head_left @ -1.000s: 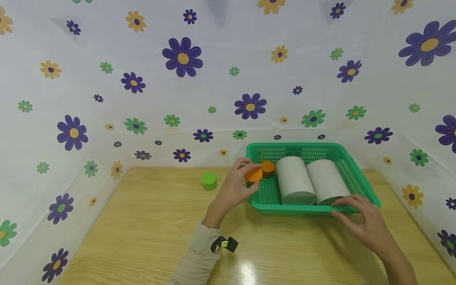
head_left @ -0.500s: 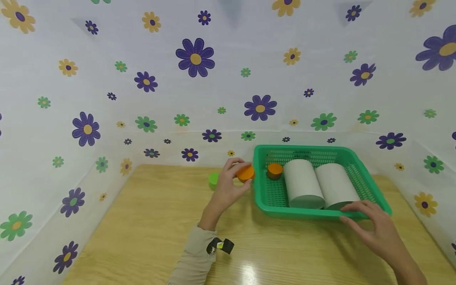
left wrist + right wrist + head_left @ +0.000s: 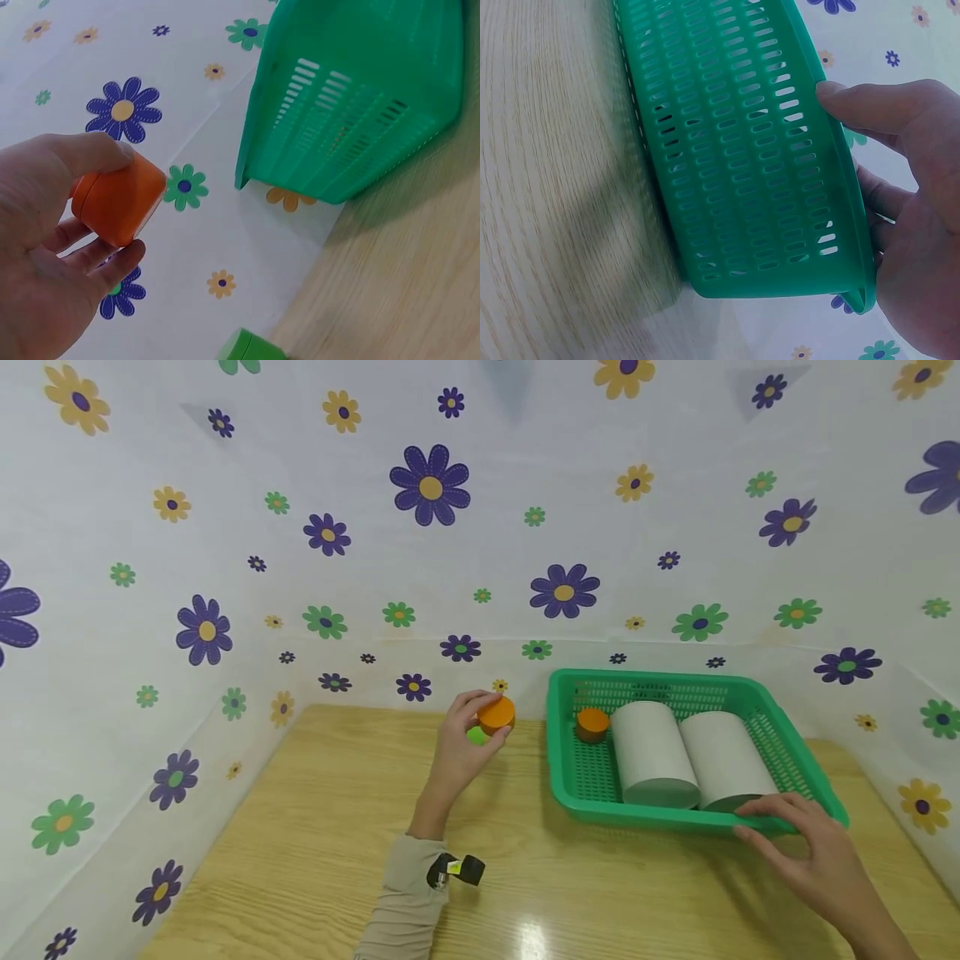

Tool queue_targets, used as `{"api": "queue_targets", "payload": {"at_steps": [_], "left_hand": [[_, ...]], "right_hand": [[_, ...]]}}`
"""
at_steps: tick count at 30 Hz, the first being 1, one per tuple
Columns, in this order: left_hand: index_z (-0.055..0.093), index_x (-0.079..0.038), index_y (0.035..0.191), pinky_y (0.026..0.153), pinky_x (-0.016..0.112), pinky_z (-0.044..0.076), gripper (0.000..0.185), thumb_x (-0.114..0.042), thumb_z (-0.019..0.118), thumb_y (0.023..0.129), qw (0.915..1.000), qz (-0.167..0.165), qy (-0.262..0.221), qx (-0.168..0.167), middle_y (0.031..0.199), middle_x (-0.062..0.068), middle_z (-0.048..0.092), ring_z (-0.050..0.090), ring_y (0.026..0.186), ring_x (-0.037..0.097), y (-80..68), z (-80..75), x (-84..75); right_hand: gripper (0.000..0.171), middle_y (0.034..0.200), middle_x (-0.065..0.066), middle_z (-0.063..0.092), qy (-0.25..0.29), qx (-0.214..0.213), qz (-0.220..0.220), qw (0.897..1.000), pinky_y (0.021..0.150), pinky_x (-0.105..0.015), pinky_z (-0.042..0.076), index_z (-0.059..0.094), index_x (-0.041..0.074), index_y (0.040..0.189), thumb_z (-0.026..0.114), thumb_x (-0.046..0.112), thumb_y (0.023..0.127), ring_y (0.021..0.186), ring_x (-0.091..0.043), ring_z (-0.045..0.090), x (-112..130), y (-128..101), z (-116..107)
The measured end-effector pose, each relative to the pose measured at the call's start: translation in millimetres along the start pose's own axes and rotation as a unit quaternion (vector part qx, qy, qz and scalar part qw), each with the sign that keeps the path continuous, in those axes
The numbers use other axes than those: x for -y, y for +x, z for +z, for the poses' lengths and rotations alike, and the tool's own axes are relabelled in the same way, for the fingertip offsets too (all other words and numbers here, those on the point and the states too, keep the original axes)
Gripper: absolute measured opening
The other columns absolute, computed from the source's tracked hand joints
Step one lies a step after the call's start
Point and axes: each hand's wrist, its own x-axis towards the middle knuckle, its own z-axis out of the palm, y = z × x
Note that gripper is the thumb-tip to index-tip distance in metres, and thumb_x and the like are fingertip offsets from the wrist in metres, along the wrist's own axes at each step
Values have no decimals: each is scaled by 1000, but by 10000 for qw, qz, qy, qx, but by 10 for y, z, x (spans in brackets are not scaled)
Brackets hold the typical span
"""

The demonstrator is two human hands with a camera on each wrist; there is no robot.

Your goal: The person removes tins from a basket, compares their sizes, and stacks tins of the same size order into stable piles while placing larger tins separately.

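Note:
My left hand (image 3: 457, 752) pinches a small round orange jar (image 3: 497, 714) between thumb and fingers, in the air left of the green plastic basket (image 3: 645, 814). In the left wrist view a seam runs round the orange jar (image 3: 120, 201), and the thumb lies over its top. Behind that hand a small green jar (image 3: 476, 737) stands on the table, partly hidden. My right hand (image 3: 813, 852) grips the basket's front rim near its right corner. The right wrist view has the thumb at the rim of the basket (image 3: 735, 165) and the fingers on its other side, partly hidden.
Inside the basket lie two large white cylinders (image 3: 654, 756), side by side. Another orange jar (image 3: 592, 725) stands at their left, also in the basket. A white flowered sheet (image 3: 360, 568) encloses the wooden table (image 3: 315, 827) at the back and sides.
My left hand has carried the orange jar left, from over the basket's left edge to the green jar's side. The right hand stays at the front rim. The camera view has shifted slightly.

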Motion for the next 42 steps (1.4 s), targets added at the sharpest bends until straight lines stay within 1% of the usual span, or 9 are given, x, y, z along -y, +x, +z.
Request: {"api": "queue_targets", "payload": {"at_steps": [6, 10, 15, 20, 23, 28, 34, 38, 42], "left_hand": [[67, -4, 132, 98, 46, 56, 45, -5, 79, 89, 9997, -156, -53, -189, 134, 12, 57, 59, 122, 29, 6, -91, 69], [68, -3, 131, 98, 49, 55, 44, -4, 80, 89, 9991, -212, -171, -322, 134, 16, 58, 59, 122, 33, 13, -127, 122], [66, 4, 130, 98, 56, 53, 46, 2, 80, 87, 9979, -278, -250, -534, 135, 24, 57, 58, 123, 41, 15, -146, 198], [62, 14, 128, 99, 62, 50, 45, 11, 77, 85, 9961, -452, -305, -688, 135, 33, 55, 54, 124, 50, 3, -151, 286], [62, 16, 127, 99, 64, 50, 45, 12, 76, 85, 9951, -518, -326, -775, 134, 35, 55, 54, 124, 52, -12, -156, 348], [65, 10, 127, 97, 62, 51, 45, 6, 79, 85, 9937, -497, -428, -910, 133, 28, 60, 58, 122, 46, -48, -171, 429], [68, 7, 126, 96, 55, 54, 45, 1, 83, 84, 9928, -452, -524, -976, 130, 23, 64, 61, 121, 40, -88, -179, 548], [69, 5, 125, 96, 52, 55, 43, -1, 82, 85, 9924, -611, -449, -967, 129, 20, 65, 62, 121, 36, -117, -172, 612], [68, 3, 126, 98, 51, 54, 43, -2, 82, 86, 9913, -809, -428, -941, 131, 18, 65, 61, 123, 35, -151, -155, 655]], "right_hand": [[33, 103, 14, 63, -42, -5, 17, 10000, 86, -5, 29, 75, 23, 99, 87, 1, 78, 105, 11, 46, -7, -7, -24], [33, 103, 15, 63, -33, -25, 14, 10000, 87, -5, 29, 75, 22, 99, 87, 0, 77, 106, 12, 46, -12, -4, -28], [34, 103, 14, 64, -9, -76, -30, 10000, 86, -5, 29, 75, 20, 99, 87, -2, 76, 105, 12, 47, -26, 2, -15], [36, 102, 13, 64, -14, -124, -75, 9999, 86, -5, 30, 75, 19, 99, 87, -3, 74, 105, 13, 47, -30, 10, 6], [37, 102, 12, 64, 0, -131, -165, 9998, 87, -5, 29, 75, 19, 99, 88, -4, 73, 106, 12, 47, -27, 20, 10], [37, 101, 12, 64, 10, -140, -247, 9996, 87, -4, 30, 75, 18, 99, 87, -5, 72, 104, 12, 48, -14, 26, 7], [36, 101, 11, 64, -4, -133, -131, 9998, 87, -4, 29, 75, 19, 99, 88, -4, 73, 104, 12, 47, -11, 5, -3], [36, 101, 11, 64, -5, -123, -45, 9999, 87, -4, 29, 75, 19, 98, 87, -4, 74, 104, 12, 47, -12, -3, -10], [35, 102, 13, 63, -7, -92, -72, 9999, 86, -5, 29, 75, 21, 98, 87, -3, 75, 104, 12, 47, -6, -3, -9]]}}
